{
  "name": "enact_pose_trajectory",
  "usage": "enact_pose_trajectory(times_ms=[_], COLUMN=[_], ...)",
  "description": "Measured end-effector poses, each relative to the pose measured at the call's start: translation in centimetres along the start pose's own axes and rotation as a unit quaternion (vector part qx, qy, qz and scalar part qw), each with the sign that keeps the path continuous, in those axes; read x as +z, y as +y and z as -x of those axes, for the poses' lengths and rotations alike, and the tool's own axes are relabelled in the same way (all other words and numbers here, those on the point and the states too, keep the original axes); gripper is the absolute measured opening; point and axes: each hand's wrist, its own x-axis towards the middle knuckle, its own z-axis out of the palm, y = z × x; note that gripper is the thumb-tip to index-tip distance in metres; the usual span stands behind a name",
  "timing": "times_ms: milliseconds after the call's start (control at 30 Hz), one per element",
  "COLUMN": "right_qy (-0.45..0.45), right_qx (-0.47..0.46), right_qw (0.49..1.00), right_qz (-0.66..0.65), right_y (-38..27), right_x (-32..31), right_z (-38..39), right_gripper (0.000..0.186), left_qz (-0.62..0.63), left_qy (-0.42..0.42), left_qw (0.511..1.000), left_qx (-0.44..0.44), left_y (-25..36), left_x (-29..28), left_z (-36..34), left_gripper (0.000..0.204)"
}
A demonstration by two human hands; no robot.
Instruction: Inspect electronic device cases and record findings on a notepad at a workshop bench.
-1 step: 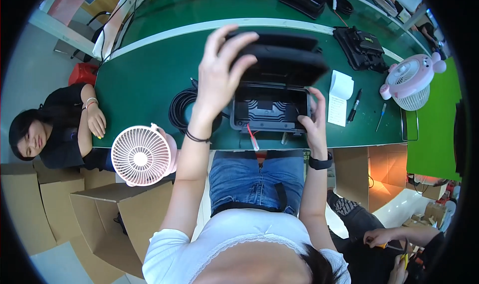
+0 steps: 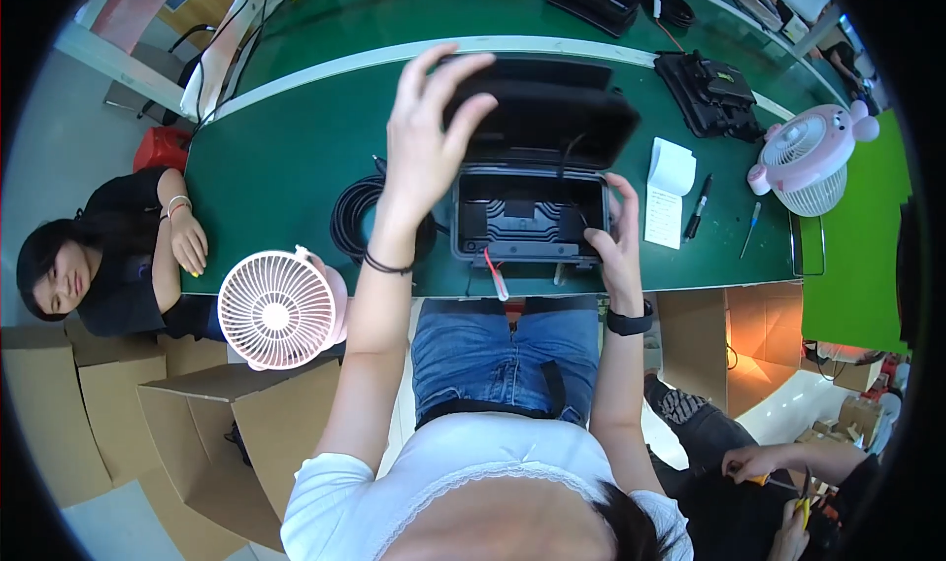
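Observation:
A black plastic case (image 2: 527,250) lies on the green table in front of me, with its hinged lid (image 2: 552,118) raised. Ribbed dark parts show inside the lower half, and a red and white wire end (image 2: 495,273) hangs over its front edge. My left hand (image 2: 429,132) is at the lid's left side, fingers spread and thumb apart; whether it touches the lid I cannot tell. Gripping the right wall of the case is my right hand (image 2: 619,231), thumb over the rim and fingers along the outside. A coiled black cable (image 2: 353,216) lies left of the case.
Right of the case are a notepad (image 2: 665,216), a marker (image 2: 699,206), a small screwdriver (image 2: 752,231) and a pink fan (image 2: 803,157). Another black case (image 2: 708,93) sits behind them. A second fan (image 2: 277,310) stands at the left front. A person (image 2: 123,246) leans on the table's left end.
The lid has tipped slightly farther back and left. My left hand has shifted a little to the left, with its fingers still spread. My right hand keeps its grip on the case.

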Motion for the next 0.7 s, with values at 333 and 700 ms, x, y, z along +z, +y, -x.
enact_pose_trajectory(times_ms=[333, 700], right_qy=[0.015, 0.057], right_qx=[0.032, 0.026], right_qw=[0.997, 0.993], right_qz=[-0.064, -0.096], right_y=[0.3, 0.7], right_x=[-0.4, 0.5], right_z=[0.1, -0.6], right_gripper=[0.072, 0.067], left_qz=[0.008, -0.224], left_qy=[-0.02, -0.278], left_qw=[0.996, 0.916], left_qx=[-0.086, 0.182], left_y=[-0.6, 3.2], left_x=[0.5, -3.4], left_z=[4.0, 14.7], left_gripper=[0.034, 0.047])
